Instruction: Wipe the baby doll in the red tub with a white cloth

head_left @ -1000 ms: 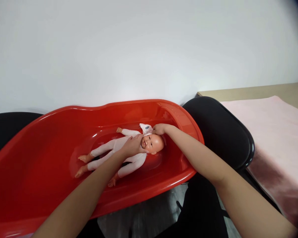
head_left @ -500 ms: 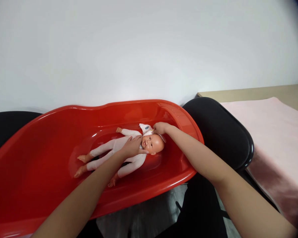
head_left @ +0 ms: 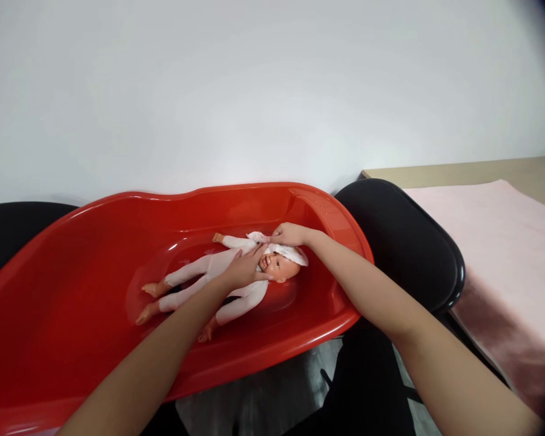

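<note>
1. We see a baby doll (head_left: 227, 275) in a white sleepsuit lying on its back in the hollow of a red plastic baby bathtub (head_left: 72, 290), head toward the right end, bare feet toward the left.
2. Our left hand (head_left: 243, 271) lies flat on the doll's chest, fingers spread and loosely curled toward the chin; it steadies rather than grips.
3. Our right hand (head_left: 290, 234) has its fingers pinched on a small white cloth (head_left: 288, 251), which is draped over the doll's forehead just under the fingertips.
4. We judge the doll light, its head and limbs hard moulded plastic and smooth enough to slip, its clothed trunk softer; the chest under our left palm, or the back of the neck, looks the surest place to hold.
5. The cloth is limp and light, and folds wherever the fingers press it.
6. The tub looks stiff and glossy. It holds only the doll and cloth; whether there is water in it we cannot tell.
7. Beyond our right wrist sits a black chair seat (head_left: 404, 242), and farther right a pink towel (head_left: 495, 242) spread on a table.
</note>
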{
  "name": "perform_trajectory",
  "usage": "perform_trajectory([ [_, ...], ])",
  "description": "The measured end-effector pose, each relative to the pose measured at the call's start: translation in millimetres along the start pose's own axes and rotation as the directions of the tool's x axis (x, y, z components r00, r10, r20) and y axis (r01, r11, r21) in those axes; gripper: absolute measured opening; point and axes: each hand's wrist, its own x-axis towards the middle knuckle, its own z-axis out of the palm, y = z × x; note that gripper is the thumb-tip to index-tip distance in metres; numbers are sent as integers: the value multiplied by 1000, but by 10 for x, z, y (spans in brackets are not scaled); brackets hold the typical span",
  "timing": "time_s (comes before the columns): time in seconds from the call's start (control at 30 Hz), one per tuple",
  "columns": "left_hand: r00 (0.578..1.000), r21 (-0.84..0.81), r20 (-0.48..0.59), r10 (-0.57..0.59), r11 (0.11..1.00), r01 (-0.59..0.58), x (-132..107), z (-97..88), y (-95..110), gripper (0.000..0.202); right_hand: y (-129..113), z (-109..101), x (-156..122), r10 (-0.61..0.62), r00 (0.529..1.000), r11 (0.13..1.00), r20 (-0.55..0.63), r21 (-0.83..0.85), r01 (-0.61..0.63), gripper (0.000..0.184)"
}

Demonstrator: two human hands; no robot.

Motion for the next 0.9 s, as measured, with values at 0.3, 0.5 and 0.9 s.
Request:
perform_trajectory([
  [0.3, 1000, 23, 18, 4, 1000, -4, 9, 20, -10, 108, 316, 161, 257, -59, 996, 995, 73, 84, 52, 20],
  [0.5, 1000, 16, -2, 23, 1000, -23, -14, 38, -6, 104, 308, 242, 185, 156, 979, 975, -133, 182, -131, 16],
  [0.9, 999, 53, 40, 27, 998, -29, -11, 4, -6, 97, 17, 333, -100, 260, 943, 958, -209, 175, -226, 26],
])
